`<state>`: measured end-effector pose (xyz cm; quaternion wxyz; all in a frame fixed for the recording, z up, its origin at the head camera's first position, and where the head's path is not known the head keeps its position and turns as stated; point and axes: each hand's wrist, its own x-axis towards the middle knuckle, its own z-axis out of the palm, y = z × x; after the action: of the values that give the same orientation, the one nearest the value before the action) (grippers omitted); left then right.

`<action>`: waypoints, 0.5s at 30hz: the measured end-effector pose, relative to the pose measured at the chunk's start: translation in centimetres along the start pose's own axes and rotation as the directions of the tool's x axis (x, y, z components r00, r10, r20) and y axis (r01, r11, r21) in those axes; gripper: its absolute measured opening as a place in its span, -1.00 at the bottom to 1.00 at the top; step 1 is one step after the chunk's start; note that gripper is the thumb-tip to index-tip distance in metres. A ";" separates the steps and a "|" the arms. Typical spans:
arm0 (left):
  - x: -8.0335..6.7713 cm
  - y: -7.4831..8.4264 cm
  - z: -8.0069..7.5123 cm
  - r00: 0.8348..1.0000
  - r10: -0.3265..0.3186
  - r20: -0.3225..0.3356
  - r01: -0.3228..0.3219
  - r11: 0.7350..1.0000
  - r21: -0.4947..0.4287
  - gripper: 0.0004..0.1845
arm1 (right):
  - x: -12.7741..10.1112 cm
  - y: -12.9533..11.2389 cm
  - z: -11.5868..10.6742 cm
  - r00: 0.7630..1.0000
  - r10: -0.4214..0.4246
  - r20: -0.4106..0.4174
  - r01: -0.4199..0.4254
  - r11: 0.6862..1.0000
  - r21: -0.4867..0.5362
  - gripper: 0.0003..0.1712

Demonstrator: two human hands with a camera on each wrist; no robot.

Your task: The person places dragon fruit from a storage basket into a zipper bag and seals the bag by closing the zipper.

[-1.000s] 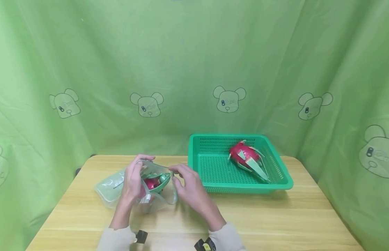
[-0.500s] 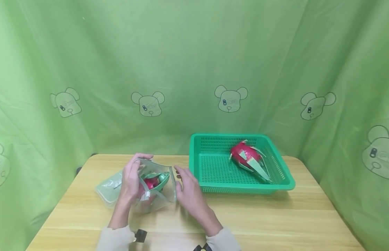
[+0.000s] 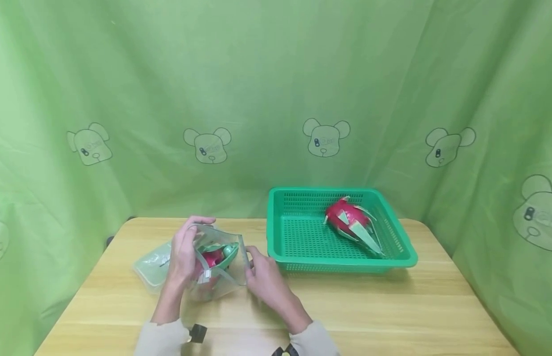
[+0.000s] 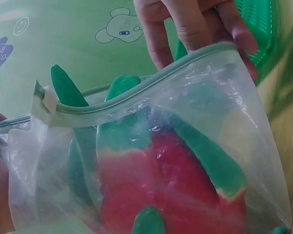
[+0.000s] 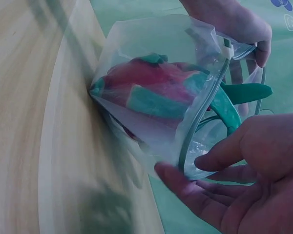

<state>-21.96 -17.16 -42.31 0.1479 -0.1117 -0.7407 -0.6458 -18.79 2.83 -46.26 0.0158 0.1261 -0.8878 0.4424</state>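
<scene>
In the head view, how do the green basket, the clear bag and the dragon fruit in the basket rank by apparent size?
1. green basket
2. clear bag
3. dragon fruit in the basket

The bag lies nearer the camera, so ranks 2 and 3 are unsure.

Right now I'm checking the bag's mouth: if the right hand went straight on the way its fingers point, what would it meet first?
Probably the zip-lock bag: the right hand already has its fingertips at the bag's open rim, with the dragon fruit just beyond inside.
</scene>
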 end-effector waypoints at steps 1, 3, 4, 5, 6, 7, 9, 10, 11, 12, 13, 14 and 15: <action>0.0 0.0 0.0 1.000 0.001 0.001 -0.001 1.000 0.003 -0.58 | 0.0 0.1 0.0 1.000 -0.007 -0.003 0.007 1.000 -0.006 -0.47; 0.0 0.1 0.0 1.000 0.003 0.002 -0.003 1.000 0.005 -0.57 | 0.0 0.2 0.1 1.000 -0.028 -0.014 0.028 0.999 -0.020 -0.53; -0.1 0.1 0.0 1.000 0.004 0.002 -0.004 1.000 0.007 -0.57 | 0.0 0.2 0.1 0.999 -0.037 -0.020 0.036 0.999 -0.026 -0.57; -0.1 0.2 0.1 1.000 0.003 0.004 -0.003 1.000 0.004 -0.57 | 0.1 0.3 0.1 0.999 -0.047 -0.026 0.047 0.998 -0.029 -0.60; -0.1 0.2 0.1 1.000 0.004 0.006 -0.004 1.000 0.003 -0.57 | 0.1 0.4 0.1 0.998 -0.057 -0.032 0.056 0.998 -0.033 -0.62; -0.1 0.2 0.1 1.000 0.005 0.006 -0.005 1.000 0.003 -0.57 | 0.1 0.4 0.2 0.997 -0.063 -0.037 0.062 0.998 -0.033 -0.64; -0.1 0.2 0.1 1.000 0.003 0.007 -0.003 1.000 0.001 -0.57 | 0.1 0.5 0.2 0.997 -0.067 -0.041 0.066 0.997 -0.027 -0.66; -0.1 0.2 0.1 1.000 0.001 0.008 -0.001 1.000 -0.001 -0.57 | 0.1 0.5 0.3 0.997 -0.067 -0.041 0.066 0.998 -0.020 -0.67; -0.1 0.2 0.1 1.000 -0.002 0.010 0.002 1.000 -0.003 -0.57 | 0.1 0.5 0.3 0.997 -0.069 -0.043 0.069 0.998 -0.013 -0.68; -0.2 0.2 0.2 1.000 -0.002 0.011 0.002 1.000 -0.002 -0.57 | 0.1 0.5 0.3 0.997 -0.069 -0.044 0.069 0.998 -0.007 -0.69; -0.2 0.2 0.2 1.000 -0.002 0.011 0.002 1.000 -0.002 -0.57 | 0.1 0.5 0.3 0.996 -0.072 -0.047 0.071 0.997 -0.003 -0.70; -0.2 0.2 0.2 1.000 -0.003 0.011 0.003 1.000 -0.001 -0.58 | 0.1 0.5 0.3 0.996 -0.072 -0.050 0.072 0.997 0.000 -0.71; -0.2 0.2 0.2 1.000 0.001 0.010 -0.001 1.000 0.004 -0.58 | 0.0 0.5 0.3 0.996 -0.074 -0.053 0.074 0.997 0.005 -0.72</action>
<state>-21.75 -16.90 -42.19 0.1445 -0.1149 -0.7428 -0.6435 -18.93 2.89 -46.83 0.0553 0.1471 -0.8802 0.4479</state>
